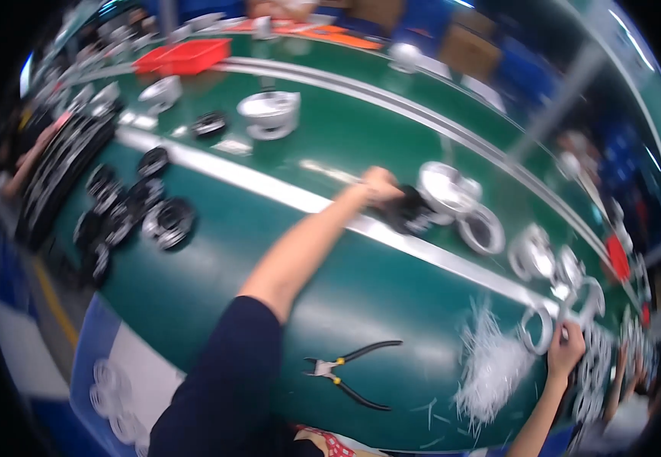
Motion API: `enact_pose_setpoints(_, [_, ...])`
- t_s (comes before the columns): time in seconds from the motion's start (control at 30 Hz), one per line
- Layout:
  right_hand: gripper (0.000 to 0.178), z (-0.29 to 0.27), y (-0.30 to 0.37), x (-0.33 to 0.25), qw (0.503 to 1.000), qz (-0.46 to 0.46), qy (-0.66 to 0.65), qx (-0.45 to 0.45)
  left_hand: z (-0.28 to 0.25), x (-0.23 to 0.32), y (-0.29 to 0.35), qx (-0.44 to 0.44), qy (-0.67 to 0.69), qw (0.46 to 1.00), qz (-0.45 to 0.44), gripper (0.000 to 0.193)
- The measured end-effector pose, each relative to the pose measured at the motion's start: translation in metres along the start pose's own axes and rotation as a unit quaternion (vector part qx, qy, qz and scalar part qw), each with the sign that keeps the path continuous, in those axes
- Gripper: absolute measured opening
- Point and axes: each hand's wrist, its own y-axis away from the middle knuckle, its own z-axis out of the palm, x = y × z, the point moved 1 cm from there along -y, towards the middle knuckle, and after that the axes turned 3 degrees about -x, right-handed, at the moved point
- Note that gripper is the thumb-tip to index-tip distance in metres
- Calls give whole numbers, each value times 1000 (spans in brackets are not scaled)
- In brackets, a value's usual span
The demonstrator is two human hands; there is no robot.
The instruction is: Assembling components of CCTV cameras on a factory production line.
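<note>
My left hand (382,184) stretches out over the green conveyor belt, blurred, its fingers closed on a dark black part (408,209). Right beside that part stand a white round housing (444,186) and a white ring (481,230). At the right of the table my right hand (566,349) is closed on a white plastic ring-shaped part (589,303). Another white ring (536,330) is next to the right hand. Nippers with black-and-yellow handles (339,369) lie spread on the table between my arms.
A heap of thin clear plastic strips (490,369) lies left of my right hand. Several black round parts (169,222) are at the table's left. More white housings (269,114) sit on the belt. A red tray (185,57) is at the far left. White rings lie in a blue-edged bin (147,352).
</note>
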Motion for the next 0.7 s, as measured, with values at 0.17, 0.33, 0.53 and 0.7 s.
enact_pose_setpoints(0.17, [16,38,-17,-151,964,-184,-174,-86,9,-8,56,105,190,976,11,31])
enact_pose_setpoints(0.33, [14,94,-2,-264,859,-313,-310,-260,-8,-43,181,186,353,917,10,30])
enact_pose_setpoints(0.53, [70,116,-32,-285,888,-309,-194,-281,-25,-47,251,201,414,887,45,26])
enact_pose_setpoints(0.7, [114,150,-41,-266,850,-200,-240,-424,-27,-45,255,164,430,885,74,25])
